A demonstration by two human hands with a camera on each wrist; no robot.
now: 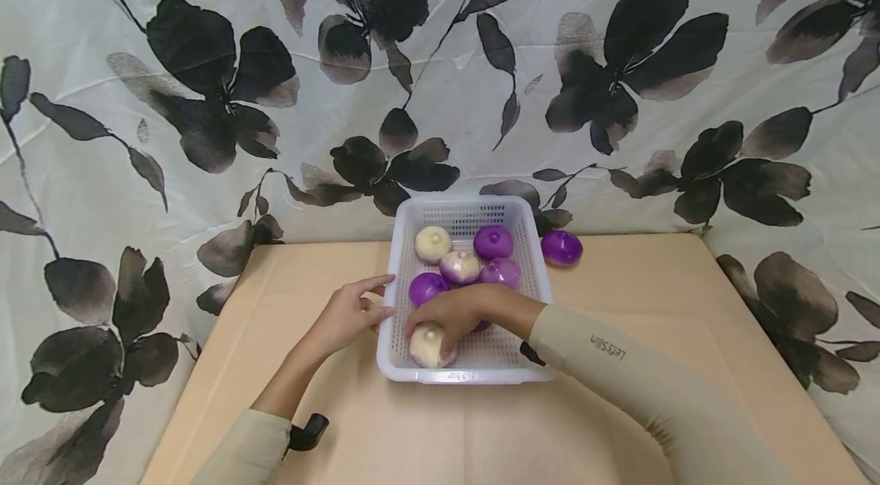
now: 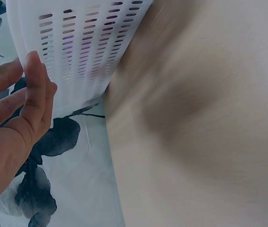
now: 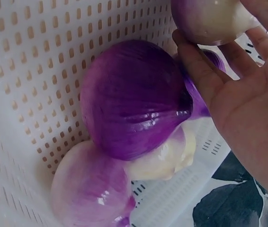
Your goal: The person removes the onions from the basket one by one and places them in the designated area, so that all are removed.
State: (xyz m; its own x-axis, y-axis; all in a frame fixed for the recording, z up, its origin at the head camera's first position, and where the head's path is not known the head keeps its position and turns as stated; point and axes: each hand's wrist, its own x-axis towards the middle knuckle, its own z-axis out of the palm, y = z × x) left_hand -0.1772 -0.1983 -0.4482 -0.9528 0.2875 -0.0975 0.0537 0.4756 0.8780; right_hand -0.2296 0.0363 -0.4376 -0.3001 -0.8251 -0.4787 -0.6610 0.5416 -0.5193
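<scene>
A white plastic basket [image 1: 536, 332] with slotted walls holds several onions, some purple and some whitish. My right hand [image 1: 461, 309] reaches into its near left part and grips a white onion with a purple tinge [image 1: 428, 344]. In the right wrist view that onion [image 3: 214, 21] sits in the fingers, close by a dark purple onion [image 3: 134, 99]. My left hand [image 1: 351, 317] is at the basket's left side, its fingers extended and touching the wall. In the left wrist view the fingertips [image 2: 32, 59] rest along the wall's edge.
Another purple onion [image 1: 562, 247] lies on the table just right of the basket, near the table's far edge. The light wooden table [image 1: 385, 431] runs up to a white cloth with dark flowers [image 1: 481, 111]. A pale purple onion [image 1: 500, 272] sits inside the basket.
</scene>
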